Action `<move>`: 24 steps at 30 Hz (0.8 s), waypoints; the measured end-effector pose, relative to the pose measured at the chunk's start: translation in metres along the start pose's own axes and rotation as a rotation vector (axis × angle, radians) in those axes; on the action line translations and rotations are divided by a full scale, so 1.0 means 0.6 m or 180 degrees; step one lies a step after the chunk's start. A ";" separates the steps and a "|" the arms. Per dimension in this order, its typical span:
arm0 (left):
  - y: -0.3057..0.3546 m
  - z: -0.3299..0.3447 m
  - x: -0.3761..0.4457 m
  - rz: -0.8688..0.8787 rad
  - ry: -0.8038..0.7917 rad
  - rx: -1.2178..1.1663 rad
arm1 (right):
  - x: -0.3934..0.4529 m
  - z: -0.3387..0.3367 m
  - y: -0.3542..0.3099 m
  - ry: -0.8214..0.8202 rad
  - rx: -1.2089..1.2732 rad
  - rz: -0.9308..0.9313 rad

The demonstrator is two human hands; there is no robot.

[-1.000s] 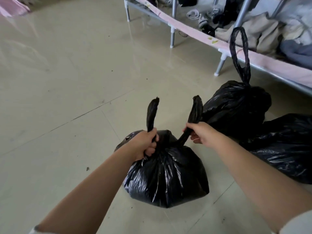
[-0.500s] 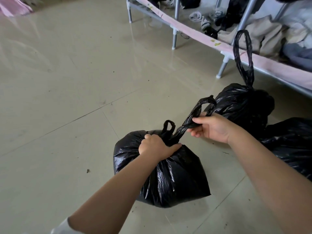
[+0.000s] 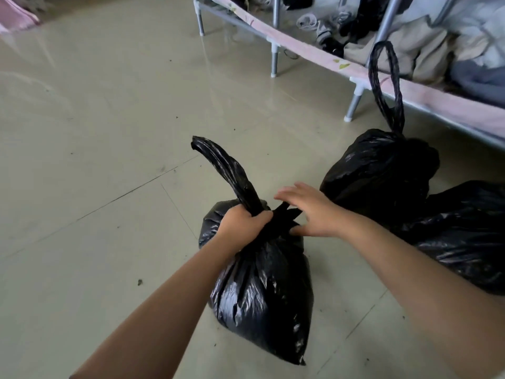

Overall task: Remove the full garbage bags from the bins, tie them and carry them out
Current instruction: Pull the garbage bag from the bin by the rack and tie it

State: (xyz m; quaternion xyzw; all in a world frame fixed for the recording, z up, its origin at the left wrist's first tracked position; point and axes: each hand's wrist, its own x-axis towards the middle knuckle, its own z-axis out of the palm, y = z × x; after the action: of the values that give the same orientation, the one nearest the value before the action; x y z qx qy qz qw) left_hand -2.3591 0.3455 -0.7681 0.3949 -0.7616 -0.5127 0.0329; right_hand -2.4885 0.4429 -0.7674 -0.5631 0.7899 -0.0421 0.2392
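The near garbage bag (image 3: pixel 262 291), black and full, stands on the tiled floor (image 3: pixel 95 187) in the lower centre of the head view, its neck gathered at the top. The left hand (image 3: pixel 243 222) grips one twisted ear of the bag (image 3: pixel 226 170) at its base, with the fingers curled round the plastic; this ear rises from the fist and curves up and to the left, its free end clear of everything. The right hand (image 3: pixel 311 212) is held just to the right of the neck with fingers spread and nearly straight; the thumb lies against the neck and the second ear (image 3: pixel 287 212) passes under the palm. Whether the right hand pinches that ear cannot be determined from the view; the fingers show no closed grip. Both forearms enter from the bottom edge and converge on the neck of the bag. A second garbage bag (image 3: pixel 379 170) stands on the floor just behind and to the right of the first, already tied, with a tall closed loop of plastic (image 3: pixel 385 86) standing upright above its knot. A third black bag (image 3: pixel 464 231) lies at the right edge, touching the second. Behind these runs a metal bed frame (image 3: pixel 276 47) with grey legs and a pink sheet edge (image 3: pixel 308 50); clothing and shoes (image 3: pixel 410 47) lie beneath it.
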 end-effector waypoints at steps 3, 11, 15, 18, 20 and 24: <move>0.006 -0.017 -0.002 -0.0083 -0.0514 -0.0337 | 0.007 0.011 -0.021 0.0008 0.0122 0.0099; -0.001 -0.053 -0.012 -0.0898 -0.2022 -0.1840 | -0.019 -0.081 -0.055 0.0766 0.0637 0.0202; -0.004 -0.026 -0.015 -0.0671 -0.2076 -0.2133 | -0.032 -0.114 -0.077 0.1352 0.1297 0.0331; -0.007 -0.026 -0.004 -0.0436 -0.1588 -0.2171 | -0.044 -0.119 -0.088 0.1442 0.1830 0.0463; -0.013 -0.034 0.002 -0.0405 -0.1330 -0.2184 | -0.058 -0.111 -0.080 0.1259 0.2237 0.0496; -0.004 -0.045 0.005 -0.0534 -0.0601 -0.2649 | -0.086 -0.059 -0.067 0.0646 0.2500 0.0326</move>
State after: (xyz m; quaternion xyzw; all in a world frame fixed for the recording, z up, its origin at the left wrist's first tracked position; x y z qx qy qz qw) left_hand -2.3475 0.3229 -0.7583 0.3598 -0.4550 -0.8108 0.0777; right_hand -2.4558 0.4681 -0.7054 -0.3818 0.7604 -0.3839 0.3587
